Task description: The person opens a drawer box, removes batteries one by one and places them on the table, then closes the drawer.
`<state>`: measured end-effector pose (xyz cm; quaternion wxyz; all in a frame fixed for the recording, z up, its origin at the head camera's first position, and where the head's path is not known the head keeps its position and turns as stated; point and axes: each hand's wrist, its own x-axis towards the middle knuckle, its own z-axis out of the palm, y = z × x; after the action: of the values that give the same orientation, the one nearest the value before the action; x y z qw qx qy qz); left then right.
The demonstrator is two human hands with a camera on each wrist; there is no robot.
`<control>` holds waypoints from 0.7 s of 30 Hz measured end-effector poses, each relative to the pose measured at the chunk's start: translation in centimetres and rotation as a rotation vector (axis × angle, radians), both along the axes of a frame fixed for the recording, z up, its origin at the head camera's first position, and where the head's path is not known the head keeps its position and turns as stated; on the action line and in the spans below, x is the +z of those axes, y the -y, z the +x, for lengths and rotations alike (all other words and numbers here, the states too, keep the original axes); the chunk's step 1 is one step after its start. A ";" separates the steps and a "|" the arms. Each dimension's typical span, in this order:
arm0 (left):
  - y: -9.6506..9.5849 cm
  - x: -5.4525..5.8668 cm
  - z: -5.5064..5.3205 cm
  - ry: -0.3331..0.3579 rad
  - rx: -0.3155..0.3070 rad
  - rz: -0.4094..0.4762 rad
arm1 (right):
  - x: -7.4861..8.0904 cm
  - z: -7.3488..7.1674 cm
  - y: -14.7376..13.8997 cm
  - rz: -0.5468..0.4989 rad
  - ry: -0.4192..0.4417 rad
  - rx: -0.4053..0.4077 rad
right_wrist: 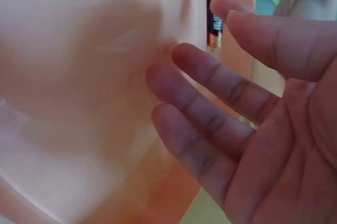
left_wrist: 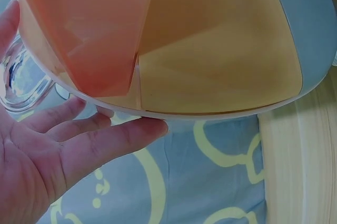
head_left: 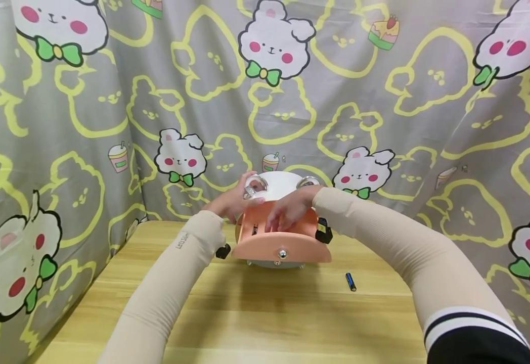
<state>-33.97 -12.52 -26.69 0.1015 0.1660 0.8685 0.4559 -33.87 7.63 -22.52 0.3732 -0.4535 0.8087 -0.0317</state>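
Note:
A case shaped like a twin-bell alarm clock, white with two silver domes, stands on the table with its orange-pink compartment tipped outward. My left hand grips the case's left edge. In the left wrist view, the fingers lie along the white rim and the thumb is at the upper left. My right hand reaches into the compartment. In the right wrist view, its index fingertip rests on a black, gold-ended battery in a slot of the side wall. The other fingers are loosely bent and hold nothing.
A blue and black battery lies on the wooden table to the right of the case. A silver knob sticks out of the compartment's front. Grey curtain with cartoon figures hangs behind and to the sides.

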 end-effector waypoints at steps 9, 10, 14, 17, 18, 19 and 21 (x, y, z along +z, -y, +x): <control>-0.1 -0.1 0.0 -0.020 0.011 -0.031 | -0.6 -0.2 1.3 0.066 -0.039 0.054; -0.1 -0.1 0.0 -0.023 0.009 -0.034 | -0.7 -0.3 1.3 0.070 -0.054 0.064; -0.1 0.0 -0.1 -0.030 0.004 -0.033 | -0.8 -0.5 1.1 0.064 -0.109 0.086; -0.1 -0.1 -0.2 -0.026 0.000 -0.021 | -0.8 -0.4 1.0 0.033 -0.144 0.086; -0.1 -0.1 -0.3 -0.024 0.001 -0.019 | -0.8 -0.4 1.0 0.027 -0.153 0.087; -0.1 -0.1 -0.3 -0.020 0.003 -0.020 | -0.8 -0.3 1.1 0.027 -0.166 0.089; -0.1 -0.1 -0.3 -0.009 0.007 -0.017 | -0.9 -0.2 1.2 0.030 -0.179 0.101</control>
<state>-34.26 -12.46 -26.84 0.0974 0.1640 0.8734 0.4480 -34.09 6.44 -23.40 0.3075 -0.4890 0.8153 0.0397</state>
